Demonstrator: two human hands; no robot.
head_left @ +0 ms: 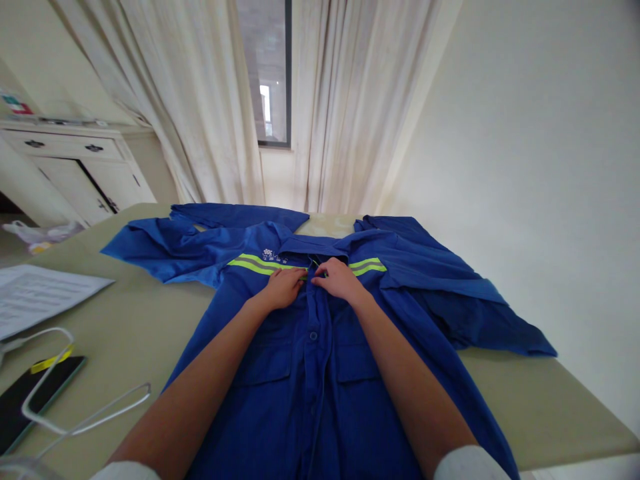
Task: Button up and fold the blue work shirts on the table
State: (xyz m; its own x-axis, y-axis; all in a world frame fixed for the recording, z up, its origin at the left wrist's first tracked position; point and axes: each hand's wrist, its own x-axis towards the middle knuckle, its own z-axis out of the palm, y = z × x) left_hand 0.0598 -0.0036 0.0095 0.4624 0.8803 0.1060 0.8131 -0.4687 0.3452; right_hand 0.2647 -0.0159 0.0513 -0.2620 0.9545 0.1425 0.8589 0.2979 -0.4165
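A blue work jacket (265,410) lies front side up, collar away from me, its sleeves spread to both sides. A yellow-green and grey reflective stripe (250,264) crosses its chest, and white lettering shows above the stripe on the left. My left hand (285,288) has its fingers closed at the left edge of the front opening, just below the collar (315,245). Across from it, my right hand (337,278) pinches the right edge. A button (313,336) shows lower on the placket. My fingers partly hide the cloth between them.
More dark blue cloth (240,215) lies behind the jacket on the table (145,320). At left are a printed sheet (45,297), a dark phone-like device (35,403) and a white cable (95,423). A white cabinet (85,167) and curtains (200,100) stand beyond; a wall borders the right.
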